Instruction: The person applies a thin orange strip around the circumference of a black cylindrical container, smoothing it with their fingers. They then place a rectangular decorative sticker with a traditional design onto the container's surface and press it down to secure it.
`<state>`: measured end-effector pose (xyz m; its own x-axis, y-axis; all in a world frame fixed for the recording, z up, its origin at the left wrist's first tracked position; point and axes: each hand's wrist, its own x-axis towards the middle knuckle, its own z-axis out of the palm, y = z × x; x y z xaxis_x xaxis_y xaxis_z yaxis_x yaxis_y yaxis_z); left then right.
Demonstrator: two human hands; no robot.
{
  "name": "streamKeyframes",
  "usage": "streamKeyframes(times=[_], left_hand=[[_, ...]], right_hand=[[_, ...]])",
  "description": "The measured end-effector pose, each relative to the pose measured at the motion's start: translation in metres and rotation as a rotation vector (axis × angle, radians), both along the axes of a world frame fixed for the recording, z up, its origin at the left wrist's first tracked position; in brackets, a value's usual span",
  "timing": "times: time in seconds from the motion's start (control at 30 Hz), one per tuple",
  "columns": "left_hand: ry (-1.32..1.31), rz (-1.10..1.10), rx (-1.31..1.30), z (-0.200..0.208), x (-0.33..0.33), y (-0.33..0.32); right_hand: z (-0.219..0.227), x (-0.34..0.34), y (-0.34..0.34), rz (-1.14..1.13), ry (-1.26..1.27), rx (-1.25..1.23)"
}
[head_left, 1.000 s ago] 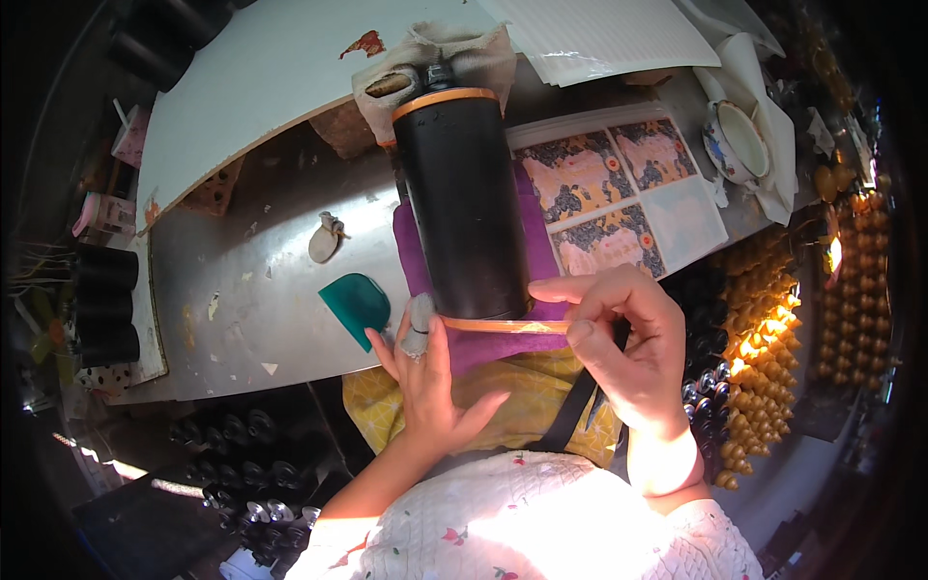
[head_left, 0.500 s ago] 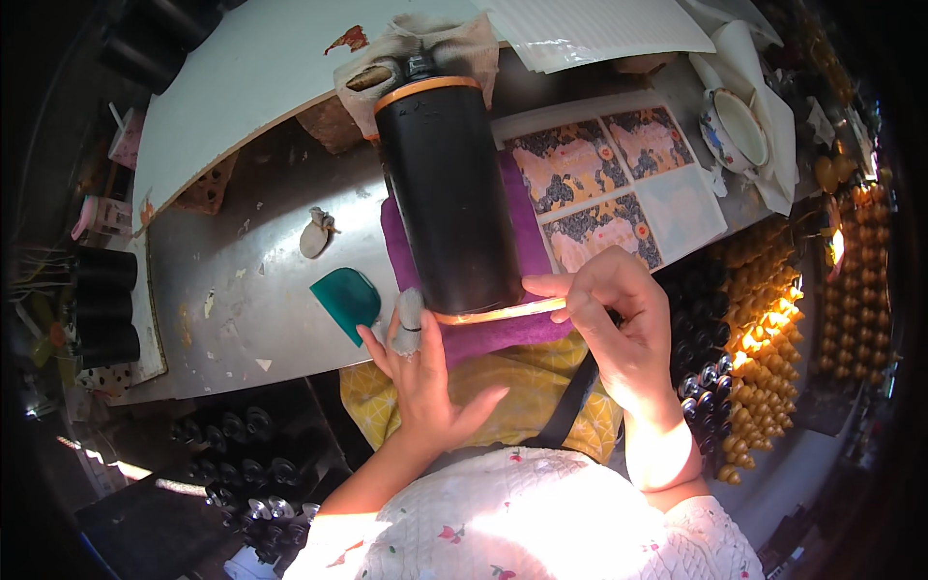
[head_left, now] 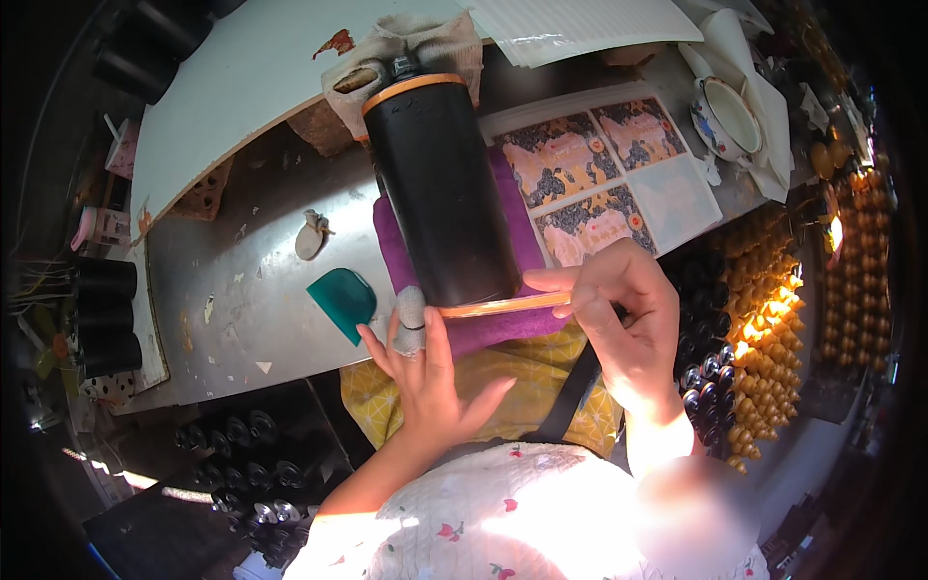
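Note:
A black cylinder (head_left: 440,188) lies on a purple cloth (head_left: 517,208), with an orange band (head_left: 411,89) around its far end. A thin, shiny copper-orange strip (head_left: 503,305) runs along its near end and extends past it to the right. My right hand (head_left: 628,314) pinches the strip's right end between thumb and fingers. My left hand (head_left: 425,387) is open, fingers spread, fingertips at the strip's left end by the cylinder's near edge. One of its fingers wears a grey cloth cover (head_left: 411,319). A green scraper (head_left: 343,302) lies beside that hand.
Printed picture sheets (head_left: 565,159) lie right of the cylinder, with an enamel cup (head_left: 727,118) beyond. A small tied cloth bundle (head_left: 311,235) sits on the metal table (head_left: 246,309). Rows of gold pointed pieces (head_left: 764,329) stand at right. Black cylinders (head_left: 104,319) stand at left.
My right hand has shifted slightly right with the strip's end, and more of the strip shows beyond the cylinder. The cylinder and table sit slightly further left and up in the view.

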<state>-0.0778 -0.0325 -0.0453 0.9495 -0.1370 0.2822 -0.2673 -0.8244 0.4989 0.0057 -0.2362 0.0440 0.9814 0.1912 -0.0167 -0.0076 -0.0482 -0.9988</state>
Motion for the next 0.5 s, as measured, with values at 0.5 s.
streamKeyframes(times=[0.5], left_hand=[[-0.006, -0.009, 0.03, 0.001, 0.0, -0.003]], right_hand=[[-0.022, 0.005, 0.0, -0.059, 0.13, 0.125]])
